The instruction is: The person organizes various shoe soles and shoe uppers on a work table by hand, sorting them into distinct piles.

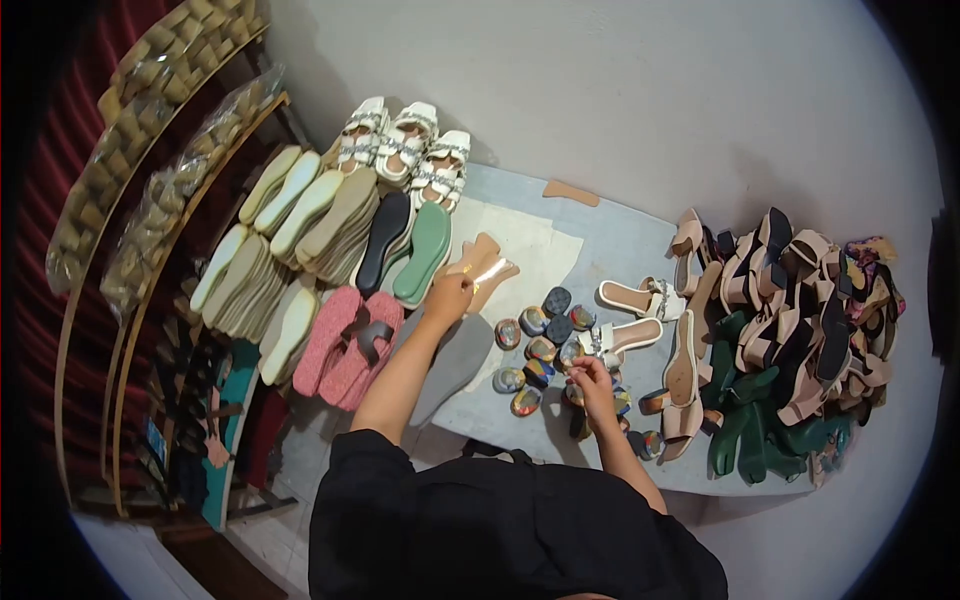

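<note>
My left hand (449, 296) is closed at the near end of some tan, forked shoe pieces (485, 262) with a shiny strip, lying on pale paper. Its fingertips are small here, and I cannot make out what they grip. My right hand (593, 388) is pinched over a group of multicoloured shoe heels (541, 348); what it holds, if anything, is too small to name. Just beyond it lies a white sandal (627, 338), with another white sandal (630, 297) farther back. A green sole (424, 252) and a black sole (388, 235) stand left of my left hand.
Pink slippers (340, 350) and stacked soles (335, 225) lie on the left, with white sandals (405, 140) behind. Heaped beige and black shoes (790, 300) and green shoes (750, 430) cover the table's right end. Shelves (175, 225) with wrapped heels stand far left.
</note>
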Available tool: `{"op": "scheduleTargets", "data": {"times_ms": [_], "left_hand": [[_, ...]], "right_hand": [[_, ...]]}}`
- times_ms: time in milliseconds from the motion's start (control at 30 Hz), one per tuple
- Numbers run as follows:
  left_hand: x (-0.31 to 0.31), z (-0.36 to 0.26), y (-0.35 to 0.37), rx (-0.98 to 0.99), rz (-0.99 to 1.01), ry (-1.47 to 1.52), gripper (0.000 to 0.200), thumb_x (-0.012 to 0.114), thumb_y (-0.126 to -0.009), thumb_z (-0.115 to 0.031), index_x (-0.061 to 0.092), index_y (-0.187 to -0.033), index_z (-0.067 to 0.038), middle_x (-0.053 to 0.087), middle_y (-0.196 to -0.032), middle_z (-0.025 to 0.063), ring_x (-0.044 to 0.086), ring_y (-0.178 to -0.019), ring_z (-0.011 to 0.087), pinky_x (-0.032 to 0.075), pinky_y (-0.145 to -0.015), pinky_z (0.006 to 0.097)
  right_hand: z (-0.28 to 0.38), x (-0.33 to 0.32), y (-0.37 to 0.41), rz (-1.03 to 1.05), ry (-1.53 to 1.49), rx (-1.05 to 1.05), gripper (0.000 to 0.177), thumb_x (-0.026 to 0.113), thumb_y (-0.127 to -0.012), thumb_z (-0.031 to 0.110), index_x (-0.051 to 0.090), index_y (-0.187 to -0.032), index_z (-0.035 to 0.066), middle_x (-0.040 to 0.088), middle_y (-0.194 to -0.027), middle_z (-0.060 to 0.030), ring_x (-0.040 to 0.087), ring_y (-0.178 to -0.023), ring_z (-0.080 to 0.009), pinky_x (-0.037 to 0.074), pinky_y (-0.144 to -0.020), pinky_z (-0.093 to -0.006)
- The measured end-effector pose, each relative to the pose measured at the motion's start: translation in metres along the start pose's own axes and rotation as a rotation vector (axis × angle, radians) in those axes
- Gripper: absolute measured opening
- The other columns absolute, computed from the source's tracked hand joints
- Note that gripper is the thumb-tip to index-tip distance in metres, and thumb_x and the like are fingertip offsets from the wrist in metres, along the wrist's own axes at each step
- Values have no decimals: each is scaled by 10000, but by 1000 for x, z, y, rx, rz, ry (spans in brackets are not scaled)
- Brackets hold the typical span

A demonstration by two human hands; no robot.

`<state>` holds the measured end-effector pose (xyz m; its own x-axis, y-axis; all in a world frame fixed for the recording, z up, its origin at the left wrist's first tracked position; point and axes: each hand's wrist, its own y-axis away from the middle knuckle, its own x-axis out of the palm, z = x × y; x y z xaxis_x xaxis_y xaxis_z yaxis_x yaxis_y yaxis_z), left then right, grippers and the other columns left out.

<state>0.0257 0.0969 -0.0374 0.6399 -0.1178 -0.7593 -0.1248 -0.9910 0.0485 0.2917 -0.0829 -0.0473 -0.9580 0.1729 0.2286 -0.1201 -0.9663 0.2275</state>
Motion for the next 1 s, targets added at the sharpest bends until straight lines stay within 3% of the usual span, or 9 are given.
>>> {"op": "scheduleTargets", "data": {"times_ms": [100, 200, 367, 467, 600, 700, 800, 900, 1000], "left_hand": [[34, 31, -44, -45, 42, -14, 321, 585, -724, -183, 603, -991, -6, 573, -1044, 201, 567, -956, 335, 466, -793, 406], [53, 36, -60, -119, 146, -281, 371, 608, -703, -196, 588, -1018, -1, 571, -1042, 211, 567, -962, 339, 466, -817, 405], [47, 18, -58, -275, 123, -171, 596, 769, -598, -227, 503, -1075, 11, 562, -1069, 199, 556, -995, 325, 476, -807, 417], [50, 13, -56, -211, 202, -195, 552, 773, -594, -242, 519, -1015, 9, 584, -1026, 205, 564, -985, 310, 463, -809, 407], [58, 18, -57, -84, 102, -230, 562, 765, -588, -180, 472, -1024, 21, 587, -974, 239, 593, -915, 328, 478, -769, 420], [75, 25, -61, -279, 168, -28, 517, 756, -575, -171, 500, -990, 2, 597, -970, 203, 593, -895, 329, 463, -770, 392], [77, 37, -60, -178, 164, 63, 459, 718, -614, -161, 530, -994, 18, 614, -922, 180, 608, -866, 293, 470, -752, 360], [67, 46, -71, -160, 380, 267, 357, 672, -671, -137, 576, -975, 21, 630, -876, 139, 624, -805, 231, 476, -728, 327], [6, 12, -52, -125, 110, 851, 236, 606, -735, -99, 580, -936, 21, 623, -870, 119, 629, -779, 221, 486, -699, 303]], "right_hand": [[-8, 19, -16, 2, -4, -34, 176, 533, -804, 48, 535, -979, 21, 555, -822, -23, 532, -737, -101, 429, -677, -228], [-8, 42, -33, 0, -26, 8, 163, 531, -808, 45, 527, -969, 18, 550, -811, -23, 533, -728, -99, 443, -674, -225], [6, 56, -68, 63, -56, 97, 141, 522, -829, 56, 513, -959, 0, 552, -789, -21, 550, -694, -102, 455, -655, -231], [2, 53, -96, 9, -45, 93, 142, 519, -831, 55, 517, -964, 7, 556, -783, -20, 549, -686, -102, 446, -640, -225], [7, 50, -129, 14, 8, 78, 155, 542, -813, 97, 538, -953, 32, 570, -780, -31, 555, -698, -110, 426, -647, -223], [10, 53, -151, -9, -29, 97, 145, 535, -810, 77, 540, -946, 28, 569, -777, -31, 544, -675, -98, 414, -620, -204], [7, 55, -170, -36, -69, 122, 137, 528, -811, 66, 537, -943, 28, 570, -781, -39, 532, -646, -95, 412, -601, -199], [10, 59, -183, -65, -87, 173, 138, 535, -808, 76, 536, -942, 39, 570, -776, -44, 543, -632, -109, 414, -585, -204], [-1, 68, -198, -83, -16, 278, 135, 542, -807, 96, 554, -928, 37, 582, -775, -48, 558, -630, -122, 421, -582, -210]]}}
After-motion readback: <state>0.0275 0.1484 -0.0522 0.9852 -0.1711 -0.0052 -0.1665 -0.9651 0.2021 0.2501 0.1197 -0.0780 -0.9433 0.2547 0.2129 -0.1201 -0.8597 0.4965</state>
